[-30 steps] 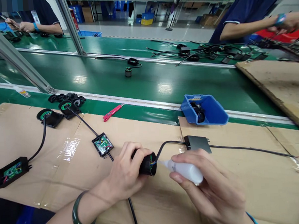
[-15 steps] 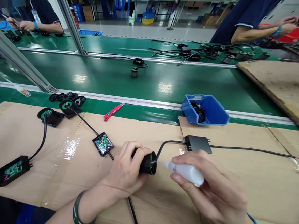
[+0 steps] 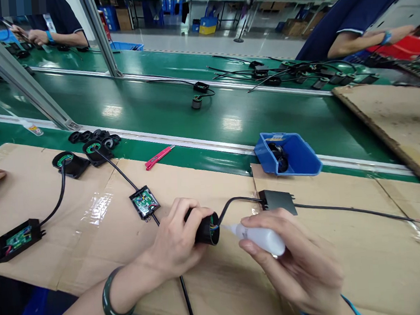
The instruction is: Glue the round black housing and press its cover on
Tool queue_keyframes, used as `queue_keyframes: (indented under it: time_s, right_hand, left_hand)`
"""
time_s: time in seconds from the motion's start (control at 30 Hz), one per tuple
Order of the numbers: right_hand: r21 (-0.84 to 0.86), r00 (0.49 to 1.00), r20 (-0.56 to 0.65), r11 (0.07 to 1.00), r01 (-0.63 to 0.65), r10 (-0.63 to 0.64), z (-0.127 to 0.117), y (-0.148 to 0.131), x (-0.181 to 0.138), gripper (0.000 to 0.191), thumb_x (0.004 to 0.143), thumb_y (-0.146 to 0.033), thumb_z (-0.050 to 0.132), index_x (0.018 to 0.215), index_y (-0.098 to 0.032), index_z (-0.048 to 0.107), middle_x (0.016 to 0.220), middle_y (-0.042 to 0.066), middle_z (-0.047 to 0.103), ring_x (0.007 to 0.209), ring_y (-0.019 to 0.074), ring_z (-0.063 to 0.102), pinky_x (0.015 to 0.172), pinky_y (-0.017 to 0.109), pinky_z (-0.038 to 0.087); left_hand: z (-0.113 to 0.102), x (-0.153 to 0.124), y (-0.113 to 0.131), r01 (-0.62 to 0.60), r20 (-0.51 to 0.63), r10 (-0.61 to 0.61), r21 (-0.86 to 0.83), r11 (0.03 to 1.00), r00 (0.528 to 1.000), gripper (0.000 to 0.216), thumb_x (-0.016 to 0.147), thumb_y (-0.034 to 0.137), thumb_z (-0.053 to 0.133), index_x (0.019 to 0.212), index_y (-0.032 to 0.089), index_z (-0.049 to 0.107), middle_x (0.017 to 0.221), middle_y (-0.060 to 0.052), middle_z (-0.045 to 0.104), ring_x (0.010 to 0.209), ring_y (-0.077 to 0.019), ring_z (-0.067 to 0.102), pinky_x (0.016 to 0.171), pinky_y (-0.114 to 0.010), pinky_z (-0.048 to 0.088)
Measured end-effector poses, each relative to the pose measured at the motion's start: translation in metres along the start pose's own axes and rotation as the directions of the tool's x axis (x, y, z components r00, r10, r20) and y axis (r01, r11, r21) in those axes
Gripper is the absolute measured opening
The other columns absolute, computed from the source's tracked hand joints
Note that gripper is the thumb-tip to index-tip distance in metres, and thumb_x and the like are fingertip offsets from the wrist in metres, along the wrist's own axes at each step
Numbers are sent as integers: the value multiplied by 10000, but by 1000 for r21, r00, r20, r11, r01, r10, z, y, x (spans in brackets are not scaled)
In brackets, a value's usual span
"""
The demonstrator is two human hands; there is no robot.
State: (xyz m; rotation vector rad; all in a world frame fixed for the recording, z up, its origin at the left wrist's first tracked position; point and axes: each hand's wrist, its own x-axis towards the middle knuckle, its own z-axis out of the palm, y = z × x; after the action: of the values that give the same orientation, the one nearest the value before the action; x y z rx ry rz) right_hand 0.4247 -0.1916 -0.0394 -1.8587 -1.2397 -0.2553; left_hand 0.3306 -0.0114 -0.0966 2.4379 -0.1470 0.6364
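Smooth plastic bottle (image 3: 262, 239); black plastic housing (image 3: 204, 233); matt cardboard (image 3: 208, 189); glossy belt (image 3: 179, 123)

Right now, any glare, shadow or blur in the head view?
Head view: glare patches on the green belt and clear tape; soft shadow on the cardboard beneath the left hand; bottom-right corner dim and smeared; faint marking on the white bottle unreadable.

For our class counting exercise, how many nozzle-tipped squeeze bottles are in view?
2: a white squeeze bottle in the right hand, and a labelled squeeze bottle lying near the slanted metal post's foot. Others may be hidden.
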Motion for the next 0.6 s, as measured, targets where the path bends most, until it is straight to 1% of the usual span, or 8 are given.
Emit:
queue_keyframes:
  time_s: [0.17,0.27,0.33,0.5,0.6]
  right_hand:
    - [43,999,34,999,-28,27,-3,-5,-3,176,857,-124,608,1016,-200,596,783,38,658,667,185,649,560,267,528]
    - [58,997,49,996,-66,63,-5,-7,-4,139,871,-137,596,997,-195,593,779,33,645,669,173,643,546,251,521]
    - [54,997,48,996,-69,66,-5,-6,-4,126,873,-138,595,985,-196,594,777,31,644,659,164,635,541,246,516]
    - [3,1000,-11,1000,6,-6,1,-1,-4,219,853,-93,613,1047,-189,584,811,52,667,710,191,635,599,281,529]
    - [8,999,-27,999,40,-39,2,-1,-5,238,842,-70,616,1053,-176,587,823,58,671,734,193,640,620,279,531]
  left_hand:
    - [-1,1,0,-6,-16,6,6,1000,1000,505,694,22,542,1174,176,516,1020,-98,540,945,-255,548,726,-358,528]
    - [0,1,-1,-21,-18,21,-3,1000,1000,486,711,15,557,1170,169,521,1022,-97,539,949,-252,545,754,-363,524]
    - [0,0,-1,-29,-23,29,-6,1000,999,483,710,6,561,1167,161,525,1021,-97,538,948,-249,543,771,-369,519]
    - [1,0,-1,-36,-46,35,-8,999,998,481,699,-9,547,1151,154,534,1018,-97,530,959,-252,540,776,-368,518]
    - [0,1,0,-37,-51,37,-5,999,998,478,697,-11,533,1144,159,534,1010,-94,526,951,-248,540,771,-366,521]
